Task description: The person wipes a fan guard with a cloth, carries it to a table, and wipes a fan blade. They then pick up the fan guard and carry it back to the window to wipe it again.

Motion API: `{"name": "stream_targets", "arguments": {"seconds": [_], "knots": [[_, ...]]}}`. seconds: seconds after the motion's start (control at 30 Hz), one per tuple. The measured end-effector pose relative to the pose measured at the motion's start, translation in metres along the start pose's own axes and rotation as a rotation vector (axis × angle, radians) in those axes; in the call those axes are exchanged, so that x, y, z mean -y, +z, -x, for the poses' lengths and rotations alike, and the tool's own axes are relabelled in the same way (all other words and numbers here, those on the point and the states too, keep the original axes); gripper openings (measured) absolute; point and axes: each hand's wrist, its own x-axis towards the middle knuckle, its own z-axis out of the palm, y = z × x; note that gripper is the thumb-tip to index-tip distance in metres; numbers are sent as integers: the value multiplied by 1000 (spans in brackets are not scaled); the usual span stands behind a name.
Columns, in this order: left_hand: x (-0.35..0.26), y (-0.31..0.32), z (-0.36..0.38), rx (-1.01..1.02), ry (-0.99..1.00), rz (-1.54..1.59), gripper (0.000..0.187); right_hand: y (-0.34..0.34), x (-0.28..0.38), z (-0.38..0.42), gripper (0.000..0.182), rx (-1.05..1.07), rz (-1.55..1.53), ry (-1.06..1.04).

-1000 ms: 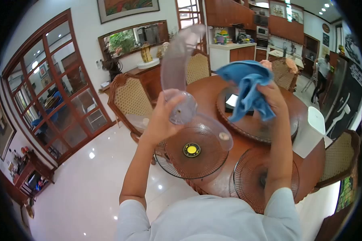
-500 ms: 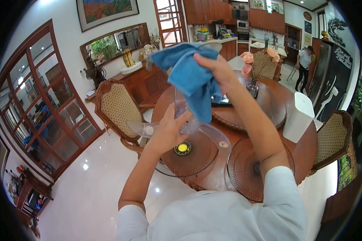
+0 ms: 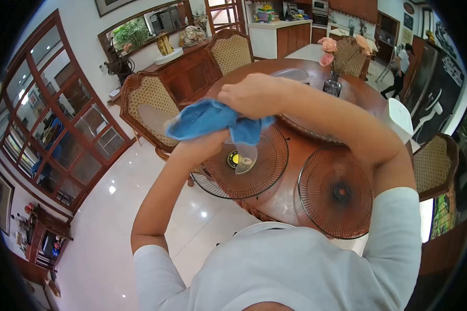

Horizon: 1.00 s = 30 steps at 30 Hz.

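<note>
My right hand (image 3: 257, 96) is closed on a blue cloth (image 3: 205, 120), which is bunched over the middle of a clear plastic fan blade (image 3: 248, 155). My left hand (image 3: 205, 146) grips the fan blade from below, its fingers mostly hidden behind the cloth. Translucent blade wings stick out to the left, downward and toward the back. Underneath, a round fan grille (image 3: 267, 173) with a yellow-centred badge lies at the table's edge. To its right rests a second fan grille (image 3: 319, 207) with a dark centre.
The round wooden table (image 3: 275, 199) carries a raised turntable, a vase with peach flowers (image 3: 333, 85) and a white container (image 3: 399, 119). Wicker-backed chairs (image 3: 153, 101) surround it. A person (image 3: 399, 70) stands far back near the dark refrigerator (image 3: 433, 72).
The fan blade and cloth have come lower and turned. My right hand has moved down and left, its forearm now crossing the table. The view has tipped downward.
</note>
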Motion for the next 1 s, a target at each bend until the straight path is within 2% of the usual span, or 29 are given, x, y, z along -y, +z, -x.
{"name": "stream_targets", "arguments": {"seconds": [0.03,0.13,0.17,0.27,0.3,0.33,0.37,0.4,0.47,0.5,0.57,0.63,0.7,0.77,0.83,0.9,0.97,1.0], "knots": [[1,-5,5,5,10,-1,65,-2,-1,-2,21,173,-91,114],[-9,-20,19,-24,-7,-112,65,-16,-6,2,14,90,-77,47],[-14,-27,18,-26,-27,-111,66,-24,-9,5,14,108,-92,98],[-16,-43,29,-58,-56,-51,69,-38,-40,27,31,75,-89,249],[-13,-45,35,-95,-49,3,70,-35,-55,46,47,-9,-140,269],[-8,-45,45,-91,-66,5,70,-39,-75,59,52,177,-74,320],[-3,-44,57,-72,-144,76,72,-23,-103,90,52,135,41,368],[4,-45,66,-57,-222,137,74,-7,-122,118,51,101,-23,498],[18,-44,77,-44,-239,132,75,-6,-132,138,51,14,-270,514],[21,-44,81,-15,-233,149,75,-8,-129,130,51,11,-275,497],[22,-45,76,8,-223,135,76,-13,-123,122,55,-244,-319,495],[21,-46,65,39,-185,124,77,-28,-97,86,59,-324,-388,359],[20,-48,51,77,-166,141,74,-20,-64,41,56,-295,-293,372],[10,-56,34,76,-93,93,71,-13,-25,4,52,-214,-139,211],[7,-59,24,63,-63,25,70,2,15,-26,44,-7,-14,110],[16,-53,27,-42,181,-80,65,35,29,-48,34,-62,-18,59],[21,-45,35,-62,172,-31,58,5,37,-58,28,173,-183,180],[18,-46,40,-23,104,-95,53,9,38,-61,27,133,-177,154]]}}
